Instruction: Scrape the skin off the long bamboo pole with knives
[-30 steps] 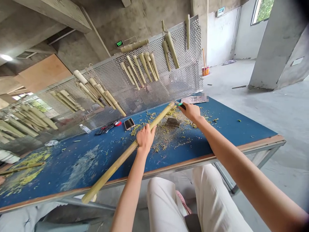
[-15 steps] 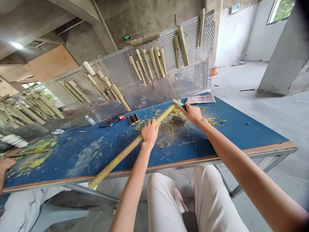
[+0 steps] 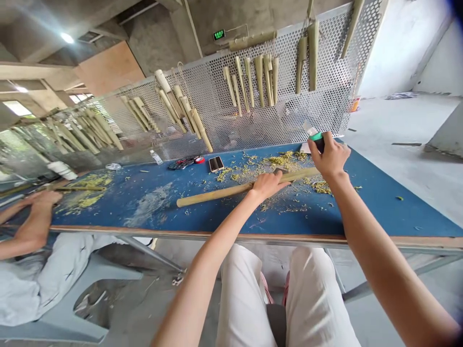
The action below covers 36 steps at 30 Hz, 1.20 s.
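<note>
My left hand [image 3: 266, 185] is wrapped round a bamboo pole [image 3: 213, 194] near its middle, above the blue worktable [image 3: 202, 219]. The pole lies nearly level, and its right end comes close to my right wrist. My right hand [image 3: 332, 155] is raised over that end, closed on a scraper [image 3: 315, 135] with a green-and-black handle. Its pale flat blade points up and left, apart from the pole. A dark block [image 3: 280, 170] shows partly behind my left hand. Yellow-green shavings [image 3: 284, 158] lie around and beyond the pole.
A phone [image 3: 216, 164], a red tape roll [image 3: 199, 160] and a small bottle [image 3: 156, 157] stand along the table's back. Behind rises a perforated metal panel [image 3: 231, 132] hung with bamboo pieces. At left, a co-worker's hands [image 3: 45, 198] are near another bamboo strip [image 3: 81, 188].
The pole has swung from a steep slant to nearly level, its near end now above the table. My right hand has lifted the scraper away from the far end. The view has shifted left.
</note>
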Each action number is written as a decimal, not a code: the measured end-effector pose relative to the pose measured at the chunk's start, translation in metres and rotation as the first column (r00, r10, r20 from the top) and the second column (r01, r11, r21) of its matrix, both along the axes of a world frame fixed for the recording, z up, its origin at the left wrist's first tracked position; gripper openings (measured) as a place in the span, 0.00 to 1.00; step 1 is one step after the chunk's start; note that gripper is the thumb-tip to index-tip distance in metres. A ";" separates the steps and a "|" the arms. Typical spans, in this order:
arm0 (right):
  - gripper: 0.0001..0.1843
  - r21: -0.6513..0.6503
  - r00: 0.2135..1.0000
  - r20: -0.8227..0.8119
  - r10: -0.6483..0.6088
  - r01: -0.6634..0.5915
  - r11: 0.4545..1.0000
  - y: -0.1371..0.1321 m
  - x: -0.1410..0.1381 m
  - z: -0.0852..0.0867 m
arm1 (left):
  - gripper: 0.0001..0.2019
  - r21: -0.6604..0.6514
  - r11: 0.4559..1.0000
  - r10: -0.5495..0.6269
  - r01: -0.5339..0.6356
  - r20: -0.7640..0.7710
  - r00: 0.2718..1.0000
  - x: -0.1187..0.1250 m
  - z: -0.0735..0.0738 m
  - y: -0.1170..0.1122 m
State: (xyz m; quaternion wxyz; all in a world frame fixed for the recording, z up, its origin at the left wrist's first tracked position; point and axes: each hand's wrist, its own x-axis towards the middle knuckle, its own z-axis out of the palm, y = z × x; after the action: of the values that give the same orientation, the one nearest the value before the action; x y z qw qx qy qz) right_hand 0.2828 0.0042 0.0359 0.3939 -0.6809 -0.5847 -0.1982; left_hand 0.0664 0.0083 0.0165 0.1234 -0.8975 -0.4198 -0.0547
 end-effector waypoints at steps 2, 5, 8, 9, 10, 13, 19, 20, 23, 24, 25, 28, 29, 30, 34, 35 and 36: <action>0.34 -0.010 1.000 0.010 0.014 -0.014 1.000 -0.001 -0.007 0.001 | 0.32 0.002 0.999 -0.046 0.046 -0.022 0.999 0.012 -0.002 0.001; 0.32 -0.083 0.990 0.076 0.115 -0.109 0.991 0.003 -0.022 -0.005 | 0.31 0.005 0.993 -0.120 0.121 -0.031 0.992 0.027 -0.006 0.001; 0.32 -0.144 0.976 0.115 0.187 -0.170 0.975 0.008 -0.032 -0.015 | 0.26 -0.004 0.984 -0.179 0.179 -0.031 0.983 0.039 -0.015 -0.002; 0.33 -0.161 0.974 0.117 0.193 -0.173 0.972 0.010 -0.032 -0.017 | 0.24 0.002 0.980 -0.201 0.201 -0.040 0.979 0.042 -0.017 -0.003; 0.33 -0.178 0.975 0.115 0.192 -0.170 0.969 0.011 -0.032 -0.019 | 0.23 0.017 0.974 -0.224 0.225 -0.050 0.973 0.043 -0.019 -0.004; 0.36 -0.238 0.983 0.094 0.156 -0.130 0.963 0.014 -0.025 -0.023 | 0.20 0.090 0.948 -0.301 0.305 -0.058 0.952 0.039 -0.021 -0.009; 0.39 -0.390 0.996 0.018 0.091 -0.077 0.918 0.022 -0.029 -0.031 | 0.26 0.200 0.947 -0.276 0.253 0.098 0.956 -0.031 0.007 -0.004; 0.37 -0.399 0.994 0.025 0.110 -0.091 0.913 0.024 -0.033 -0.033 | 0.27 0.219 0.964 -0.186 0.148 0.165 0.969 -0.050 0.015 0.003; 0.32 -0.372 0.953 0.124 0.276 -0.213 0.904 0.027 -0.044 -0.039 | 0.21 0.224 0.953 0.122 -0.202 0.325 0.938 -0.111 0.037 0.035; 0.30 -0.369 0.926 0.165 0.340 -0.262 0.892 0.028 -0.046 -0.041 | 0.19 0.195 0.927 0.236 -0.319 0.356 0.904 -0.131 0.044 0.049; 0.28 -0.380 0.896 0.200 0.396 -0.301 0.875 0.029 -0.048 -0.043 | 0.19 0.138 0.890 0.362 -0.434 0.364 0.858 -0.150 0.050 0.064; 0.25 -0.434 0.845 0.243 0.476 -0.344 0.833 0.031 -0.051 -0.047 | 0.13 -0.252 0.678 0.735 -0.691 0.224 0.640 -0.199 0.059 0.106; 0.24 -0.440 0.838 0.246 0.487 -0.351 0.827 0.031 -0.051 -0.048 | 0.11 -0.315 0.626 0.778 -0.713 0.190 0.598 -0.211 0.059 0.118; 0.23 -0.439 0.831 0.248 0.497 -0.361 0.823 0.031 -0.051 -0.048 | 0.10 -0.345 0.600 0.797 -0.722 0.177 0.578 -0.221 0.058 0.129; 0.22 -0.431 0.809 0.242 0.536 -0.405 0.806 0.031 -0.051 -0.048 | 0.16 -0.403 0.538 0.841 -0.740 0.192 0.506 -0.240 0.046 0.166; 0.23 -0.436 0.807 0.242 0.539 -0.406 0.803 0.030 -0.052 -0.047 | 0.18 -0.443 0.523 0.850 -0.728 0.206 0.485 -0.240 0.042 0.176; 0.23 -0.442 0.804 0.245 0.541 -0.404 0.801 0.030 -0.053 -0.046 | 0.20 -0.498 0.508 0.859 -0.703 0.231 0.457 -0.238 0.038 0.186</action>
State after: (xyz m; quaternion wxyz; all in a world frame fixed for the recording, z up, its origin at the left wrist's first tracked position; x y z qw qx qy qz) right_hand 0.2299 0.0341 -0.0105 0.1827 -0.5233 -0.8264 -0.0994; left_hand -0.1713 0.1945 0.0549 -0.1194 -0.5633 -0.8078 -0.1258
